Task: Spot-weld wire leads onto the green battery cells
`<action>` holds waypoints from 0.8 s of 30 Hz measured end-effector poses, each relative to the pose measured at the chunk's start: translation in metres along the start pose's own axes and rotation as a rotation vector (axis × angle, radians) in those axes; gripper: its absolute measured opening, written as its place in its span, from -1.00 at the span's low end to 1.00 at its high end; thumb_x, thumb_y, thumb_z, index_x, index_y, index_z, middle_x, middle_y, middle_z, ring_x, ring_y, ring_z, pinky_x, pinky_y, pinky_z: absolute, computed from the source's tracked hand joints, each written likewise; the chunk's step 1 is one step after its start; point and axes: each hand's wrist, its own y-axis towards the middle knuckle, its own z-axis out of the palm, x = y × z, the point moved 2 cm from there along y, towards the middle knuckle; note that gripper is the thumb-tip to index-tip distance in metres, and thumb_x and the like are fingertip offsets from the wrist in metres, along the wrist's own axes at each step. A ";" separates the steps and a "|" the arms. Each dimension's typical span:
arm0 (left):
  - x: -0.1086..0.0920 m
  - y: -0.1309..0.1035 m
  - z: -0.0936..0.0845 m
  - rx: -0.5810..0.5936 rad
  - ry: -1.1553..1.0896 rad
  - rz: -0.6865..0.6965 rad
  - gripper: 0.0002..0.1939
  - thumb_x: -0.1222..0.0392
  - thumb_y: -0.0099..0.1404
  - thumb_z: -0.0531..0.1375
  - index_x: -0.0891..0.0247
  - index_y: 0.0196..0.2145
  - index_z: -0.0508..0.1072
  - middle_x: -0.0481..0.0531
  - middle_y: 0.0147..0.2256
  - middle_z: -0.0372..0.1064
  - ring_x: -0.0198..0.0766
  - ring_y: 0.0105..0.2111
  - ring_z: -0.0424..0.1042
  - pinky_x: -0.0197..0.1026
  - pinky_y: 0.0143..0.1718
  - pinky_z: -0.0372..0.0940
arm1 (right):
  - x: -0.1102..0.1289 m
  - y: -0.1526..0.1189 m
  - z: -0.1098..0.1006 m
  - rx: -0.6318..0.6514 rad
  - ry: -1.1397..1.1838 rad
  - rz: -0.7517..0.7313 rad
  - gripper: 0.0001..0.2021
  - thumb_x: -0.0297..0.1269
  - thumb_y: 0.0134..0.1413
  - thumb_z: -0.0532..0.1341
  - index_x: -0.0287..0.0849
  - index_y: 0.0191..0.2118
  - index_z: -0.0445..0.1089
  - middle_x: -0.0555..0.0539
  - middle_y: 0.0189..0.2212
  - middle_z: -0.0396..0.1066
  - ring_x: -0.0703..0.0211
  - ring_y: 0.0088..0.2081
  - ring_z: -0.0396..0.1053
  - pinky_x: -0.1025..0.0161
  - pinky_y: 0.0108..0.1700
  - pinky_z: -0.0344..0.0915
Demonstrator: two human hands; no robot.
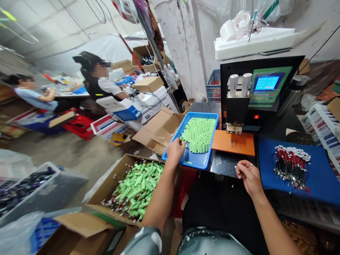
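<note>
My left hand (175, 151) reaches into a blue tray (196, 160) and its fingers close on a green battery cell at the near left edge of the stacked green cells (199, 134). My right hand (247, 175) hovers over the dark table edge, pinching a small thin metal strip between thumb and forefinger. Just beyond it lies an orange work plate (233, 143) under the electrodes of a black spot welder (239, 106) with a lit screen (266, 83).
A cardboard box of green cells with wires (135, 187) sits low on the left. A blue mat (316, 184) on the right carries a heap of red and black wired parts (291, 163). Two other people sit at benches far left.
</note>
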 end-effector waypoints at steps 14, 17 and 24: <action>0.023 0.035 0.023 0.240 0.308 0.002 -0.61 0.00 0.17 0.28 0.32 -0.13 0.49 0.33 -0.10 0.51 0.09 -0.08 0.49 -0.14 -0.24 0.27 | -0.008 0.002 -0.005 0.035 -0.088 -0.006 -0.76 -0.15 -0.01 0.36 -0.20 -0.46 0.38 0.04 -0.61 0.29 0.35 -0.59 0.19 0.34 -0.54 0.09; 0.022 0.034 0.023 0.257 0.318 -0.003 -0.66 0.01 0.20 0.25 0.31 -0.18 0.53 0.35 -0.11 0.52 0.11 -0.07 0.49 -0.13 -0.23 0.28 | -0.007 0.002 -0.006 0.033 -0.095 -0.007 -0.76 -0.15 -0.02 0.36 -0.20 -0.47 0.38 0.04 -0.61 0.29 0.35 -0.60 0.19 0.35 -0.54 0.09; 0.018 0.032 0.021 0.255 0.352 -0.016 -0.65 0.05 0.20 0.26 0.27 -0.10 0.55 0.33 -0.08 0.52 0.12 -0.03 0.48 -0.12 -0.19 0.31 | -0.011 0.002 -0.011 0.033 -0.095 0.008 -0.75 -0.14 -0.02 0.36 -0.20 -0.46 0.38 0.04 -0.62 0.30 0.34 -0.60 0.19 0.35 -0.55 0.10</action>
